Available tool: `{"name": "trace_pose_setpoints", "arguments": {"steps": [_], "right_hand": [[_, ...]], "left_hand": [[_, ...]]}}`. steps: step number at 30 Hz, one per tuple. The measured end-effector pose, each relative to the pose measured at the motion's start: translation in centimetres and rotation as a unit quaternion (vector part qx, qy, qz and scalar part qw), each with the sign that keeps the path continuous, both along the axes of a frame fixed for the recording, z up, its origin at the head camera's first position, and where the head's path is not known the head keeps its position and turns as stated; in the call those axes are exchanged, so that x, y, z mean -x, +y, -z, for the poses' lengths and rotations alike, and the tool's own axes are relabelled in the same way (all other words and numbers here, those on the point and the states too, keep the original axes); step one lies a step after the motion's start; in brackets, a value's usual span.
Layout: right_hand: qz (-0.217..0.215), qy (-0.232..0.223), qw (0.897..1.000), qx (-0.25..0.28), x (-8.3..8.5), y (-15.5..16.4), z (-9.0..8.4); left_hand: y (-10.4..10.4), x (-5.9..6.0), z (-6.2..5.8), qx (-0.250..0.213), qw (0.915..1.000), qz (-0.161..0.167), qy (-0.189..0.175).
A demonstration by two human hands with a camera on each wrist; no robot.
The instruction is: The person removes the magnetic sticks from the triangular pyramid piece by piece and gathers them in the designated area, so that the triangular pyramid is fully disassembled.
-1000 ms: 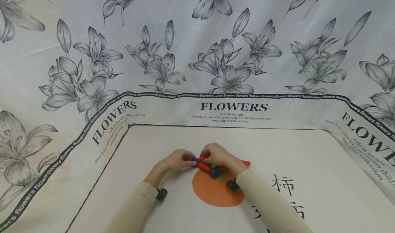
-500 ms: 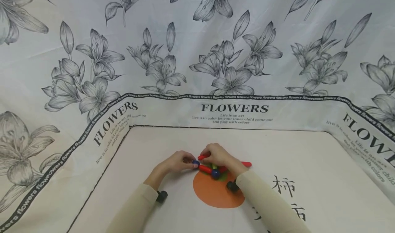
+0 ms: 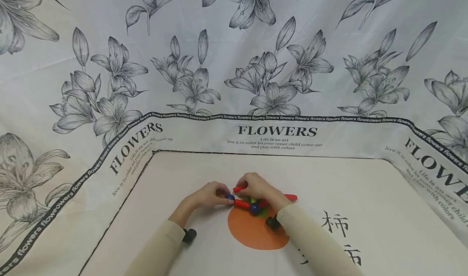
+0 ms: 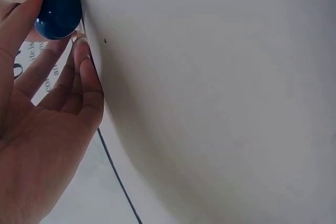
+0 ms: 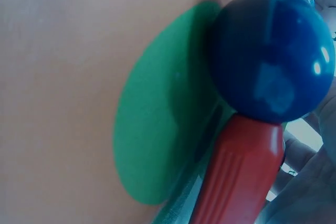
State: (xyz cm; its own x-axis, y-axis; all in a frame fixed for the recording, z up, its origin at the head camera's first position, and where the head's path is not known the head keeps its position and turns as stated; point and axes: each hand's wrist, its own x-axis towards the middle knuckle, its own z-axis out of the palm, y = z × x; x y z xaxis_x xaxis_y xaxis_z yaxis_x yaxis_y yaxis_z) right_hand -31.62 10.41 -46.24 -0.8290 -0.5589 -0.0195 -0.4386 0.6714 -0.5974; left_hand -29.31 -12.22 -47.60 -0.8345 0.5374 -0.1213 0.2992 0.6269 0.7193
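Hands at rod-and-ball toy (image 3: 252, 203): left hand (image 3: 207, 195) pinches blue ball (image 3: 230, 197); right hand (image 3: 257, 185) grips red rod (image 3: 239, 188) (fingers curled).

Head view: even, soft, bright light; faint shadows under the hands (image 3: 234, 192); sharp at centre, lines bowed toward the edges. Left wrist view: dimmer, greyish, soft focus. Right wrist view: blue ball (image 5: 273, 56) close up, blurred, small white glints on its right side.
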Motion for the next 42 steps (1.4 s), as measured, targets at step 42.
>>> {"name": "trace_pose_setpoints", "arguments": {"steps": [42], "right_hand": [[-0.019, 0.024, 0.999, -0.018, -5.6, 2.3, -1.7]], "left_hand": [[-0.3, 0.0, 0.1, 0.005, 0.9998, 0.012, -0.014]]}}
